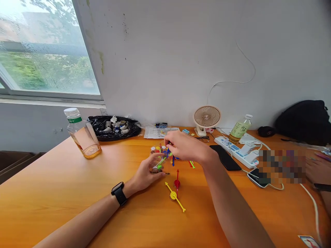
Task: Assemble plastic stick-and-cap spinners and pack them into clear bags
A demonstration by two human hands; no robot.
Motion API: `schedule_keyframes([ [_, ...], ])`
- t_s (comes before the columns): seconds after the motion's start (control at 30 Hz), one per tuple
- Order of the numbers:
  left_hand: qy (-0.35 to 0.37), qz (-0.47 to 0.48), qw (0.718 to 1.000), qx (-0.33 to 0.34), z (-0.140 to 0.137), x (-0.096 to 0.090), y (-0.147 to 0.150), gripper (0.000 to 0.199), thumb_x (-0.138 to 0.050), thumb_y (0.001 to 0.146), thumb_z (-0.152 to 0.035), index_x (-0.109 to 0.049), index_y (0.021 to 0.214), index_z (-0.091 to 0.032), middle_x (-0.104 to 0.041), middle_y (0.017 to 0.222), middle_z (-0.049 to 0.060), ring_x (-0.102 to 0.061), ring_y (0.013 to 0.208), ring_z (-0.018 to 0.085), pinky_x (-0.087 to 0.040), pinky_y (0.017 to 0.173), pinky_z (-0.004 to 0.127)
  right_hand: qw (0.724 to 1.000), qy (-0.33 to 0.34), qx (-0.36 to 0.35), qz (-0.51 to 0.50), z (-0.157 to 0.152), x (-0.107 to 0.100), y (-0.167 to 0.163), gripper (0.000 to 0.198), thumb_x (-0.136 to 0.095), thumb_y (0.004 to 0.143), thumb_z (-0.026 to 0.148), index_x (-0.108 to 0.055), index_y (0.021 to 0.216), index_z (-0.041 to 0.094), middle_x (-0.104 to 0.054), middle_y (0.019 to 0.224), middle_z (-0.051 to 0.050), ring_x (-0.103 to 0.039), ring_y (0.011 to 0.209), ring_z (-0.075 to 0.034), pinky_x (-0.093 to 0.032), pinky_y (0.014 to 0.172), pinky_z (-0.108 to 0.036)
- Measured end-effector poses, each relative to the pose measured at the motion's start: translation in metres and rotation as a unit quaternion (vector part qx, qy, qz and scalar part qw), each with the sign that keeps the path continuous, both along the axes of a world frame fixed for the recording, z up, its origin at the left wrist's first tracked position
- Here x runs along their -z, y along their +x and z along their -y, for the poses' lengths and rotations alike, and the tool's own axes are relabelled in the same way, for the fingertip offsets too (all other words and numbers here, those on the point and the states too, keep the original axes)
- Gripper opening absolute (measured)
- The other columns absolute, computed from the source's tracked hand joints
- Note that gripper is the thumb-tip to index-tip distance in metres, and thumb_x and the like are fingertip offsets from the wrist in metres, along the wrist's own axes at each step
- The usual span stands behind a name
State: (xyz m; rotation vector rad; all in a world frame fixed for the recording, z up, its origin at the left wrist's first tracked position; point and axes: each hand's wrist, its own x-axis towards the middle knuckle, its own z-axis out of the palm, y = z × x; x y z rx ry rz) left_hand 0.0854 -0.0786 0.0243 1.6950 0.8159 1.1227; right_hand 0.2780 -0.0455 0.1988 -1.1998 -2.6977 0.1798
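Note:
On the table lie a yellow arrow spinner (pixel 173 196) and a red arrow spinner (pixel 177 184), each on a small round base. Beyond them is a cluster of similar pieces with white, yellow, red and green parts (pixel 158 149). My left hand (pixel 145 175) curls around the cluster's near left side, its thumb by a dark arrow tip (pixel 167 173); what it grips is unclear. From the right, my right hand (pixel 182 145) reaches over with thumb and fingers pinched on a blue arrow spinner (pixel 168 151), partly hidden. A green and red arrow (pixel 191 164) shows under my right wrist.
Behind stand a large bottle (pixel 84 137), a black bag of scraps (pixel 113 129) and a small fan (pixel 207 117). On the right are a phone (pixel 224 157), a power strip (pixel 236 153), a drink bottle (pixel 240 129), cables and another person's arm (pixel 319 177).

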Motion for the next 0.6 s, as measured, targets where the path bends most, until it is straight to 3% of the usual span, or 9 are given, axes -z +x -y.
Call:
schedule_keyframes([
  [0.17,0.009,-0.013,1.0,-0.017,-0.001,0.001,0.0,0.061,-0.082,0.089,-0.031,-0.055,0.143,-0.024,-0.071,0.125,0.009,-0.069,0.109,0.024,-0.058,0.096,0.038,0.999,-0.006,0.001,0.045,0.007,-0.002,-0.005,0.022,-0.058,0.094,0.016,-0.069,0.074,0.017,-0.07,0.078,-0.008,-0.059,0.07,-0.017,-0.03,0.062,-0.03],
  [0.37,0.022,-0.019,0.999,-0.022,0.002,-0.003,-0.001,0.057,-0.081,0.089,-0.03,-0.057,0.141,-0.023,-0.074,0.124,0.01,-0.071,0.115,0.026,-0.058,0.102,0.044,1.0,-0.011,-0.003,0.003,0.012,-0.008,-0.002,0.015,-0.062,0.098,0.026,-0.074,0.09,0.02,-0.069,0.098,-0.007,-0.062,0.083,-0.017,-0.035,0.069,-0.028],
  [0.5,-0.001,-0.018,1.0,0.005,0.003,-0.005,-0.001,0.059,-0.081,0.09,-0.033,-0.056,0.143,-0.024,-0.074,0.126,0.011,-0.072,0.115,0.027,-0.059,0.103,0.045,1.0,-0.012,-0.007,-0.017,0.012,-0.01,0.002,0.025,-0.061,0.1,0.034,-0.074,0.084,0.019,-0.062,0.106,-0.007,-0.059,0.079,-0.015,-0.036,0.068,-0.029],
  [0.6,-0.004,0.013,1.0,0.004,0.002,-0.006,-0.001,0.06,-0.081,0.09,-0.034,-0.055,0.144,-0.024,-0.073,0.127,0.011,-0.07,0.119,0.028,-0.055,0.108,0.049,0.996,-0.021,-0.038,-0.082,0.013,-0.018,0.01,0.022,-0.059,0.102,0.035,-0.074,0.095,0.02,-0.062,0.109,-0.006,-0.058,0.076,-0.013,-0.039,0.07,-0.029],
])
